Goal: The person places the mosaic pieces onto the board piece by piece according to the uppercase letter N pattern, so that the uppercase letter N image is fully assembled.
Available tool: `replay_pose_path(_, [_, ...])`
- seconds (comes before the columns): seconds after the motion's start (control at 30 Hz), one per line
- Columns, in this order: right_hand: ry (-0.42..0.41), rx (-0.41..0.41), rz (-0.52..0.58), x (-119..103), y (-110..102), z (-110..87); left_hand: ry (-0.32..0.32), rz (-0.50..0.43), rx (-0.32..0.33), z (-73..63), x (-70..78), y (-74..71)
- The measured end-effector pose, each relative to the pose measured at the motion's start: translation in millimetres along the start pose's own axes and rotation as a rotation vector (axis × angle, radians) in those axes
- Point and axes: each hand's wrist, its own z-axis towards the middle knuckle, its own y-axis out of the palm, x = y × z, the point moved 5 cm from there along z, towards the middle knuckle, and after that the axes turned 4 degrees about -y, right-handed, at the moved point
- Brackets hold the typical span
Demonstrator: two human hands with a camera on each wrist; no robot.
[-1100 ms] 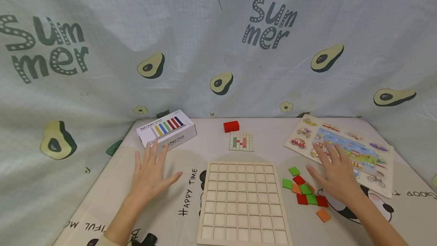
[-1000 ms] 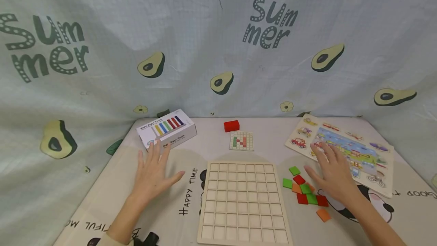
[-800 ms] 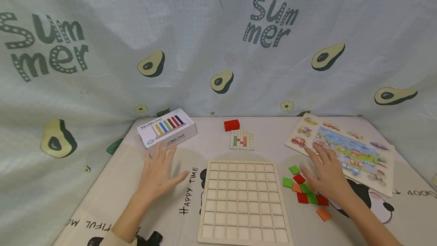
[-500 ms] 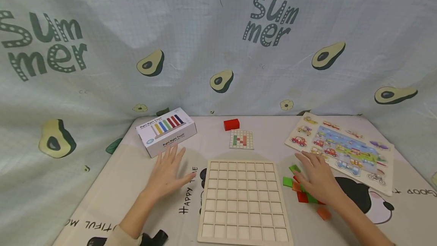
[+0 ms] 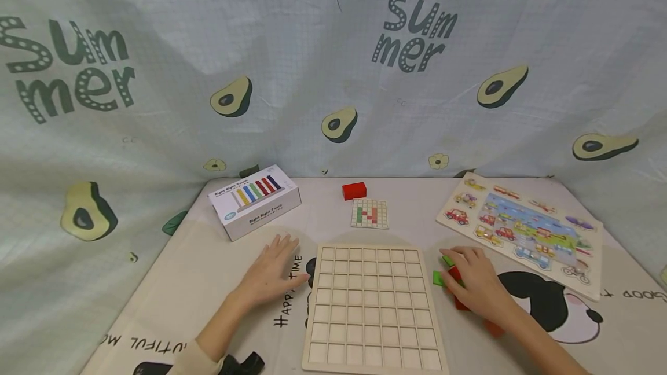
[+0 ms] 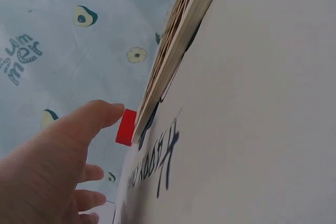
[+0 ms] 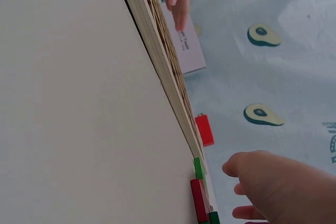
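Observation:
My right hand [image 5: 476,285] is over a loose group of small square tiles, its fingers loosely bent and hiding most of them. A green tile [image 5: 439,278], a red tile [image 5: 460,304] and an orange tile [image 5: 494,329] show around it. In the right wrist view, the thumb of that hand [image 7: 289,184] stands apart from the red tile [image 7: 198,200]. To the left of a wooden grid board [image 5: 372,301], my left hand [image 5: 268,275] has its fingers spread and holds nothing. The left wrist view shows its thumb [image 6: 97,116] pointing toward the board's edge [image 6: 173,59].
Behind the board lie a small pattern card [image 5: 369,214] and a red block [image 5: 354,191]. A white box [image 5: 255,204] stands at the back left. At the back right is a vehicle picture puzzle [image 5: 521,230]. A printed curtain [image 5: 292,62] hangs behind the table.
My left hand has moved right and nearer, away from the box toward the board. My right hand has moved left and down from the puzzle to over the tiles.

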Motion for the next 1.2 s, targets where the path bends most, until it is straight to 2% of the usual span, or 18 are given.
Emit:
replay_pose_path(0.13, [-0.021,0.027,-0.003,-0.9,0.8,-1.1,0.02,-0.053,-0.056,1.4,2.9,9.5])
replay_pose_path(0.23, [-0.029,0.028,-0.001,-1.2,2.2,-1.9,0.049,-0.089,-0.074,2.2,5.0,14.1])
replay_pose_path(0.43, [-0.037,0.014,0.013,-1.6,5.6,-2.7,0.198,-0.151,-0.029,4.5,9.5,18.4])
replay_pose_path(0.5, [-0.044,0.014,0.012,-1.9,6.8,-3.1,0.22,-0.163,-0.016,4.7,9.0,19.5])
replay_pose_path(0.7, [-0.061,0.028,0.007,-1.4,9.8,-4.5,0.21,-0.157,-0.021,7.4,5.3,23.0])
replay_pose_path(0.93, [-0.071,0.021,0.018,1.1,7.5,-5.2,0.247,-0.145,-0.028,14.2,5.9,24.4])
replay_pose_path(1.2, [-0.103,0.026,0.025,1.3,9.4,-6.4,0.195,-0.107,-0.067,26.3,4.6,28.8])
